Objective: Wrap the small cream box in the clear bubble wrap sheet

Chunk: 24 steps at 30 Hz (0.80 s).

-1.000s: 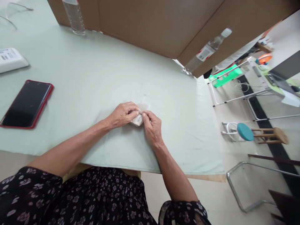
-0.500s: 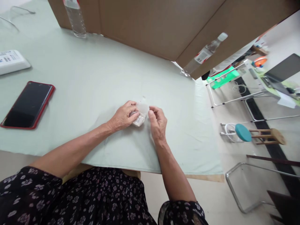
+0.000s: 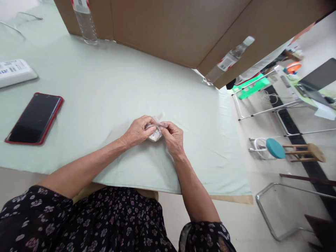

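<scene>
A small clear plastic bag (image 3: 154, 135) with pale contents, too small to name, rests low over the cloth-covered table (image 3: 126, 87). My left hand (image 3: 139, 130) is closed on the bag's left side, thumb across its front. Pinched between the thumb and fingers of my right hand (image 3: 173, 136) is the bag's upper right edge. The plastic looks gathered where both hands meet, and a translucent end of it sticks up beyond the fingers. The fingertips partly hide the bag.
A phone with a red case (image 3: 34, 118) and a white box-like pack (image 3: 17, 72) lie at left. Behind stands a cardboard panel (image 3: 157, 31), with a water bottle (image 3: 85, 24) and another bottle (image 3: 229, 59) against it. Stools (image 3: 275, 148) stand on the floor at right.
My right hand has moved left and closed on the bag's edge. The loose plastic flap that stood open between the hands is now gathered. My left hand keeps its hold.
</scene>
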Available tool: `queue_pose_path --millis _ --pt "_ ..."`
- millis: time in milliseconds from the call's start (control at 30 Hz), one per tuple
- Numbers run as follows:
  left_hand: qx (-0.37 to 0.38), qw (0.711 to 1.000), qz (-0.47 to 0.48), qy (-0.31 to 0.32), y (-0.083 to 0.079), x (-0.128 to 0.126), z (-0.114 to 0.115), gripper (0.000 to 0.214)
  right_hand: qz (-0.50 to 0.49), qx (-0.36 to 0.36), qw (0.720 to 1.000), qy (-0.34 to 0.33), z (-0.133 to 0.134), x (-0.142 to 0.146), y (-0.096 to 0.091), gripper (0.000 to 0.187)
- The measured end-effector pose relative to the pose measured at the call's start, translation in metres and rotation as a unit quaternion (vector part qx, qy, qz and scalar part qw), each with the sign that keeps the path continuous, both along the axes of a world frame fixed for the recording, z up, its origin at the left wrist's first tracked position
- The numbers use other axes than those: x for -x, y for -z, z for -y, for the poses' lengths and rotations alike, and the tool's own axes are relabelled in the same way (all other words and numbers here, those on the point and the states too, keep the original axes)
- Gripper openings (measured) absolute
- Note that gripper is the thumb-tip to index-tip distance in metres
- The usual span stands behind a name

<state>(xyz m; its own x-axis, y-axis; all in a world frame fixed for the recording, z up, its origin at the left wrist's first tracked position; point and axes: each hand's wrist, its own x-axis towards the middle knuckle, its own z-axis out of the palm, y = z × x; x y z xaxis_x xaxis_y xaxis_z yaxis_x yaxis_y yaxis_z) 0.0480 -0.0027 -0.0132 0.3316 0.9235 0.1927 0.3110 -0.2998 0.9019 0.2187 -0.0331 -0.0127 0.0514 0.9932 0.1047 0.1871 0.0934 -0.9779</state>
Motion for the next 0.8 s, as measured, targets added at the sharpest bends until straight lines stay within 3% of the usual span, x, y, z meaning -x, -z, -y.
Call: queue_pose_path --millis 133,267,367,500,600,700,800 --pt "0.05 0.998 0.025 0.003 -0.006 -0.001 0.004 0.012 0.057 0.004 0.996 -0.066 0.007 -0.012 -0.005 0.028" --pt "0.074 0.996 0.041 -0.023 -0.006 -0.001 0.005 0.043 0.183 -0.061 0.976 -0.105 0.015 -0.014 0.001 0.062" --pt "0.08 0.996 0.034 -0.023 -0.007 0.004 0.0 0.061 0.239 -0.107 0.962 -0.078 0.018 -0.009 0.008 0.058" --pt "0.161 0.98 0.066 0.098 -0.014 0.017 -0.008 0.041 0.133 -0.04 0.988 -0.063 0.015 -0.007 0.009 0.049" --pt "0.23 0.951 0.125 0.166 -0.017 0.023 -0.01 0.046 -0.018 0.063 0.993 -0.095 0.011 -0.011 0.005 0.056" --pt "0.283 0.93 0.145 0.185 -0.016 0.021 -0.006 0.047 -0.072 0.108 0.985 -0.115 0.01 -0.015 0.001 0.062" --pt "0.318 0.918 0.164 0.169 -0.015 0.017 -0.003 0.04 -0.052 0.085 0.99 -0.096 0.011 -0.015 0.0 0.055"
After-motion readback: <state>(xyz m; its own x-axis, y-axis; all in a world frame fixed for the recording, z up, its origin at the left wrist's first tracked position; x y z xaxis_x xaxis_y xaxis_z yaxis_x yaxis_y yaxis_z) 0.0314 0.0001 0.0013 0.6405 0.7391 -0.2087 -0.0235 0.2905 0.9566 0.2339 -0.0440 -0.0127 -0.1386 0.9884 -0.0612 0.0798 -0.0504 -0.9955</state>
